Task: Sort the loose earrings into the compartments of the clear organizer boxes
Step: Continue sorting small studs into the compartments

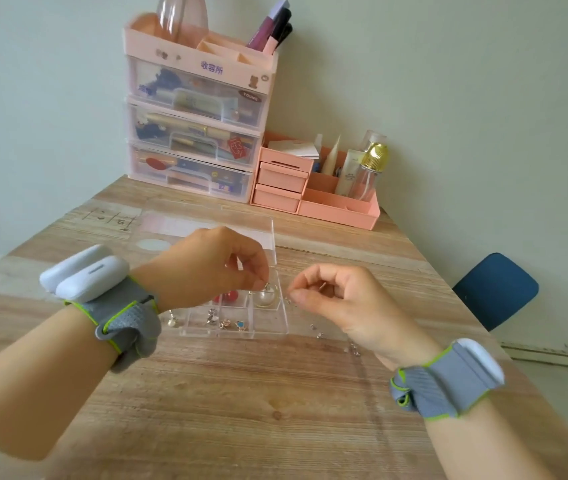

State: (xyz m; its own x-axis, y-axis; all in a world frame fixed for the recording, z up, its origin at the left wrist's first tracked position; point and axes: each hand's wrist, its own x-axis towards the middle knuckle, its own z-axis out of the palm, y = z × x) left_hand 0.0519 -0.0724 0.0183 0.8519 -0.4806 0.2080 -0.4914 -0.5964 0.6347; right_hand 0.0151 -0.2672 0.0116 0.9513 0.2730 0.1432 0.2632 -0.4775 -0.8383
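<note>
Left hand (213, 261) pinches a pearl-and-gold hoop earring (268, 295) over the clear plastic compartment box (268, 332), seemingly to drop it in, while right hand (338, 299) pinches something tiny, ready nearby.

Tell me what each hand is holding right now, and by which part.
The left hand pinches the pearl drop earring by its top over the clear organizer box. The right hand pinches something too small to identify.

A pink drawer tower (195, 109) stands far across my surface (241, 393). A low pink desk tidy (313, 188) sits right of it. A blue chair (495, 289) waits far right.
</note>
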